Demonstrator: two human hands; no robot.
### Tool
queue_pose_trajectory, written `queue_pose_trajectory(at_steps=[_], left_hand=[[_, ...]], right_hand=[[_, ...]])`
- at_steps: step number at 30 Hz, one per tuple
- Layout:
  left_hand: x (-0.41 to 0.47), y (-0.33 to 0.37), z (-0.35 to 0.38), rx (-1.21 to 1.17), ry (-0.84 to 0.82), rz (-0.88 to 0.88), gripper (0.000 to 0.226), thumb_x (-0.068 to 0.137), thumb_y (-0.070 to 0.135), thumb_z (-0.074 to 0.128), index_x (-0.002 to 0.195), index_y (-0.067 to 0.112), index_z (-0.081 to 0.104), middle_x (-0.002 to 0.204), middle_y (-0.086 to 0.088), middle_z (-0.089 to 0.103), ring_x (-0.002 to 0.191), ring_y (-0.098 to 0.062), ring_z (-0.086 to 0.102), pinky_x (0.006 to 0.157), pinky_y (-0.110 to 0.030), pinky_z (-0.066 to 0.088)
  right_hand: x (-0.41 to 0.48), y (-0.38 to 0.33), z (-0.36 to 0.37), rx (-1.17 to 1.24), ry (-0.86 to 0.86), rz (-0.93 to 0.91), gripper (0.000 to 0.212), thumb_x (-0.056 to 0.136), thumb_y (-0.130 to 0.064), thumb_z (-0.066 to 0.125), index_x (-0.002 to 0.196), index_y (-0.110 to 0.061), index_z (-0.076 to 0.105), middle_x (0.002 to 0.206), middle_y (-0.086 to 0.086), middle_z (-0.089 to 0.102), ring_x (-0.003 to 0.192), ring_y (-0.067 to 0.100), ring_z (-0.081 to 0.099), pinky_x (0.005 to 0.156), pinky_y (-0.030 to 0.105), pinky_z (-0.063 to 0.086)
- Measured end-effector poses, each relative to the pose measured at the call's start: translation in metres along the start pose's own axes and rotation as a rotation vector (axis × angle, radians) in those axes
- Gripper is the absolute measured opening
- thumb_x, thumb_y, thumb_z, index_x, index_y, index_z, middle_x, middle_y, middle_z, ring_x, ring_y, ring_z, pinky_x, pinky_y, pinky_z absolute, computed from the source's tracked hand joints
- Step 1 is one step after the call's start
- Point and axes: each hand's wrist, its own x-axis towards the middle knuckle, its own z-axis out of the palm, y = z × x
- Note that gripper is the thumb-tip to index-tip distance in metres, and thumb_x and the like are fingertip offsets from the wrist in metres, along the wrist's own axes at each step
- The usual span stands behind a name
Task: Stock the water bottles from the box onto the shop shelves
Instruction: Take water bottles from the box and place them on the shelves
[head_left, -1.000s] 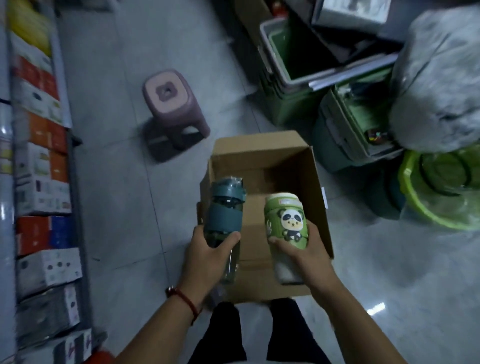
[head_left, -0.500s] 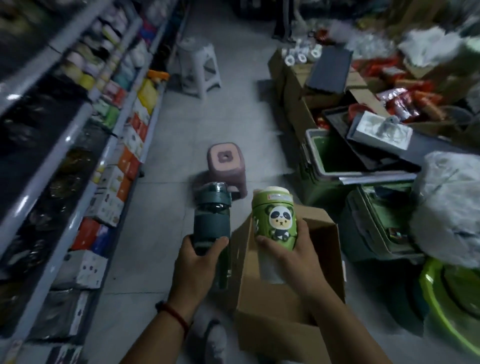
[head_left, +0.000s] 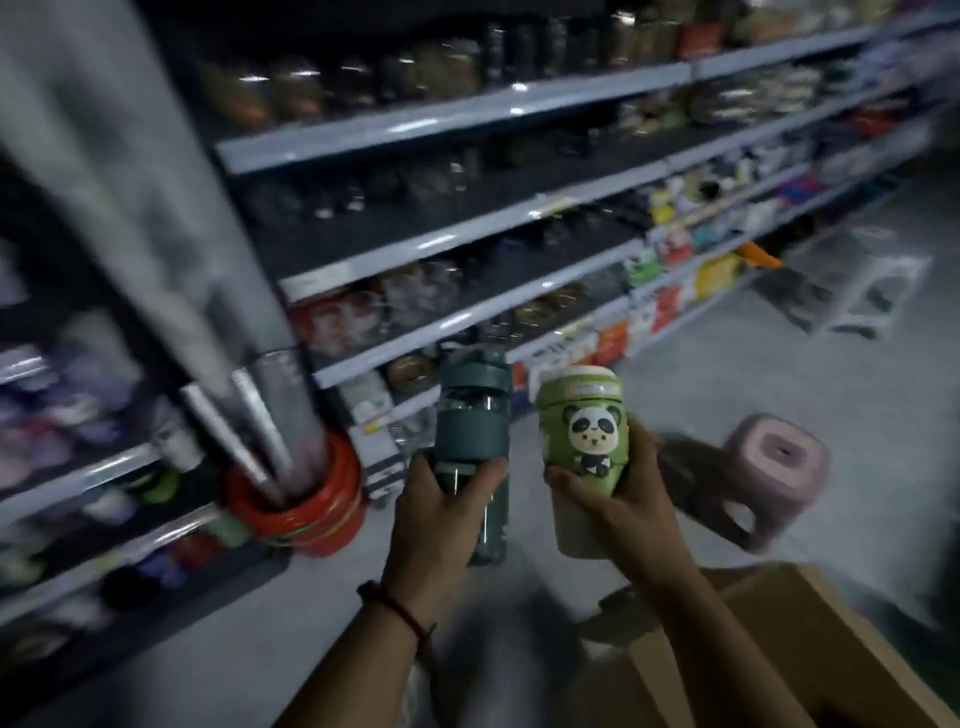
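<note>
My left hand (head_left: 441, 512) grips a dark teal water bottle (head_left: 470, 421) upright by its lower half. My right hand (head_left: 621, 493) holds a green water bottle (head_left: 582, 415) with a panda picture and a pale lid, also upright. Both bottles are raised in front of the shop shelves (head_left: 452, 234), which run from the left to the far right and carry many blurred goods. The cardboard box (head_left: 810, 649) lies open at the lower right, beside my right forearm.
A pink plastic stool (head_left: 774, 467) stands on the grey floor right of the bottles. A grey pillar (head_left: 171, 249) with rods leaning on it rises at the left, with stacked red tubs (head_left: 311, 509) at its base. A white stool (head_left: 872, 280) stands down the aisle.
The view has swung up and left from the box to the shelves. Both hands have lifted the two bottles out of the box and toward the shelves.
</note>
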Motion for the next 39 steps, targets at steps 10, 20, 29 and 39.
queue_pose_trajectory(at_steps=[10,20,29,39], left_hand=[[-0.051,0.04,-0.245,-0.122,0.388,0.183,0.032,0.082,0.031,0.082,0.111,0.03,0.067,0.094,0.007,0.077,0.078,-0.006,0.073,0.063,-0.022,0.054],[-0.06,0.061,-0.469,-0.174,0.452,0.33,0.036,0.084,0.034,0.079,0.118,0.031,0.068,0.102,0.012,0.077,0.092,-0.004,0.072,0.075,-0.022,0.055],[-0.009,0.086,-0.578,-0.347,0.481,0.312,0.034,0.085,0.038,0.077,0.118,0.033,0.067,0.102,0.008,0.077,0.09,-0.011,0.074,0.074,-0.036,0.059],[0.113,0.12,-0.657,-0.325,0.487,0.38,0.043,0.079,0.024,0.084,0.121,0.021,0.072,0.111,-0.003,0.077,0.105,-0.024,0.072,0.083,-0.039,0.056]], right_hand=[[-0.044,-0.103,0.228,0.087,-0.353,-0.219,0.076,0.078,-0.012,0.09,0.134,-0.04,0.046,0.11,-0.022,0.072,0.097,-0.008,0.069,0.087,0.023,0.057],[-0.102,-0.189,0.432,0.125,-0.418,-0.38,0.082,0.078,-0.016,0.092,0.144,-0.031,0.044,0.108,-0.037,0.067,0.099,-0.008,0.068,0.085,0.018,0.056],[-0.094,-0.247,0.547,0.261,-0.46,-0.391,0.056,0.086,-0.019,0.084,0.121,-0.048,0.051,0.108,-0.027,0.073,0.097,-0.008,0.07,0.073,0.008,0.054],[0.021,-0.295,0.668,0.355,-0.555,-0.408,0.085,0.079,-0.009,0.088,0.144,-0.04,0.043,0.108,-0.021,0.074,0.095,-0.004,0.071,0.075,0.016,0.058]])
